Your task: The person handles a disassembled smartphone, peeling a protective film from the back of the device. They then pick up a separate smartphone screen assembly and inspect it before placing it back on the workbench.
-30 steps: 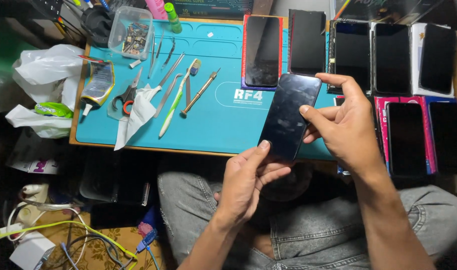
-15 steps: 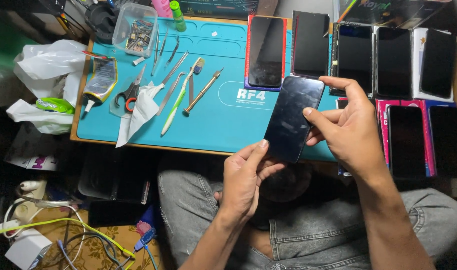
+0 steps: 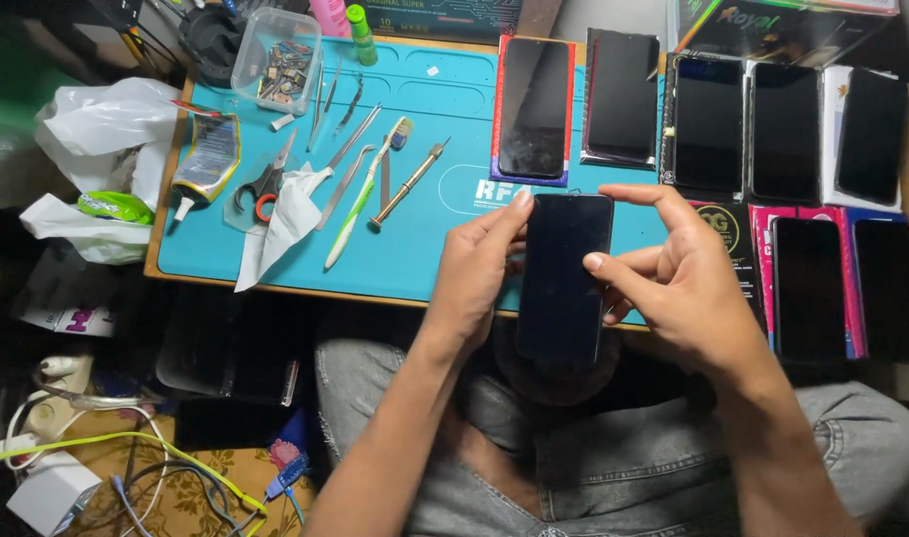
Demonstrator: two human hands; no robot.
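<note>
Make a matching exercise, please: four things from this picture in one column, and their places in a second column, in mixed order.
Things:
1. dark phone
2. scissors
3. clear plastic box
4. white plastic bag

Places:
A. far left corner of the blue mat
B. between the left hand and the right hand
C. beyond the mat's left edge
D. on the mat, beside white tissue

Pairs: 1-B, 2-D, 3-A, 4-C

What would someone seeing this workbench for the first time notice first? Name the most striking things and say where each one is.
At centre, the left hand and right hand grip a dark phone upright by its edges, above the person's lap. Behind it lies a teal work mat, strewn on its left side with scissors, tweezers and a green toothbrush. Along the top and right, a row of dark phone screens lies side by side.
</note>
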